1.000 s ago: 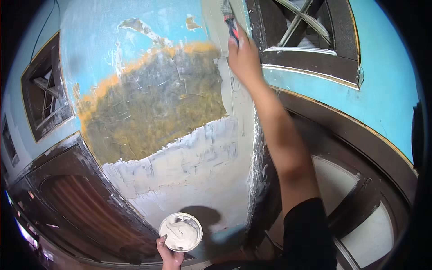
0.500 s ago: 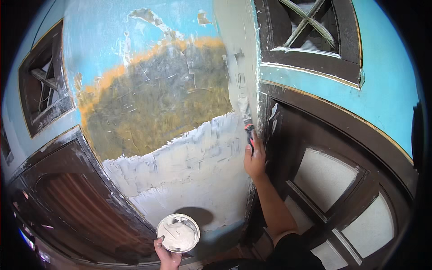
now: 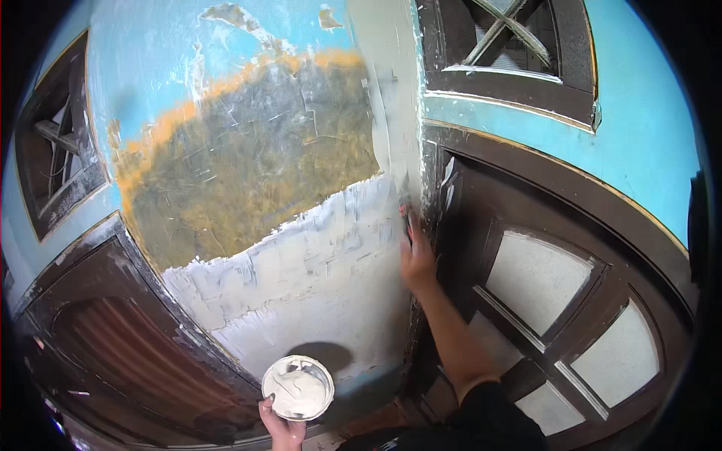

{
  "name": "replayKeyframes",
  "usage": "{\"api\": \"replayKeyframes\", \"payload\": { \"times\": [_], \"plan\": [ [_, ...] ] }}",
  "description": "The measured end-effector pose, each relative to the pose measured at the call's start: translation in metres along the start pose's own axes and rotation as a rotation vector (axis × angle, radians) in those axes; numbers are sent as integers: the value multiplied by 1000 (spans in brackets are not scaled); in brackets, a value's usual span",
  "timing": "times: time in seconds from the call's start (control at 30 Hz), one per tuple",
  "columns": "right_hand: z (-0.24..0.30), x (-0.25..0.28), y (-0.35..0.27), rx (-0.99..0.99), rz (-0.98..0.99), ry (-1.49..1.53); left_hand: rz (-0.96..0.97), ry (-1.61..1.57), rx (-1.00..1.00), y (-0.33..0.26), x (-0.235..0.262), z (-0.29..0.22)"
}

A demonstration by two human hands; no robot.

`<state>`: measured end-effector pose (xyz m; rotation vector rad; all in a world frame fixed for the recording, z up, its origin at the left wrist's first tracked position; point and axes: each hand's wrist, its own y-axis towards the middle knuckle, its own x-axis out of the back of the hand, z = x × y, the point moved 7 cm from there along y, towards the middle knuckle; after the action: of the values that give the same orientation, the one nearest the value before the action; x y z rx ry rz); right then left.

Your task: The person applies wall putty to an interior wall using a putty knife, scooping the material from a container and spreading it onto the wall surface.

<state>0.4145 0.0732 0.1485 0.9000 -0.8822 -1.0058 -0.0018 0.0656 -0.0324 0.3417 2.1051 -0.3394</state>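
My right hand (image 3: 418, 259) is closed around the red-and-black handle of a putty knife (image 3: 406, 216), and its blurred blade lies against the pale, freshly coated strip of wall beside the door frame. At the bottom, my left hand (image 3: 282, 430) grips the rim of a round white tub (image 3: 330, 378), thumb over the edge. White putty (image 3: 299, 391) with swirled ridges lies in the tub. Left of the knife, the wall carries a rough white coat (image 3: 293, 289) below a bare olive-grey patch (image 3: 256, 158) edged in orange.
A dark brown door (image 3: 481, 203) with pale panels stands close to my right arm, below a window frame (image 3: 519, 83) with crossed slats. To the left are another brown door (image 3: 143, 338) and a small window (image 3: 60, 143). Light blue paint (image 3: 150, 45) covers the upper wall.
My right hand and the putty knife have moved down slightly along the wall strip, and the blade now looks blurred. The view has shifted a little. My left hand still holds the tub.
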Motion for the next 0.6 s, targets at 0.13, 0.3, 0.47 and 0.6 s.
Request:
{"api": "replayKeyframes", "payload": {
  "times": [0.13, 0.3, 0.47, 0.6],
  "plan": [
    [8, 17, -22, -20, -17, 135, -25, 1, -28, -1, 15, -6],
    [70, 35, 134, 87, -143, 100, -28, -21, 11, 10, 11, -1],
    [52, -3, 119, -69, 74, -43, -67, 0, -3, 6, 4, -2],
    [-15, -19, -57, -6, 104, 118, -17, -13, -5, -3, -2, -5]
  ]
}}
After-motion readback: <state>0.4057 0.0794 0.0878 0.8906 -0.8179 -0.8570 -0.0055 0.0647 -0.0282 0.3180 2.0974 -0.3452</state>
